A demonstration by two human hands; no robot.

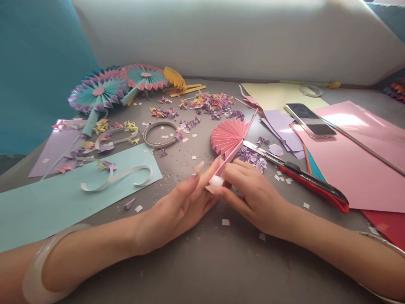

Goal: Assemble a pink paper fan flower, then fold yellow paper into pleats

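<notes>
A pink pleated paper fan (228, 136) is spread in a part circle in front of me, with a long folded edge strip (228, 162) running down between my hands. My left hand (186, 192) supports this strip along its fingers, the thumb raised and apart. My right hand (253, 192) is closed round a white-tipped glue stick (217, 181), its end against the strip's near end. The right fingers hide most of the stick. Just right of the fan lies a red and black box cutter (311, 181), blade out. Small purple folded paper pieces (253, 158) lie beside the right fingers.
Finished paper fans (98, 91) stand at the back left. A tape ring (160, 134) and light blue paper (126, 179) lie left, with curled white strips. On the right are pink sheets (357, 169), a phone (310, 120) and a thin rod (370, 145). Paper scraps dot the table.
</notes>
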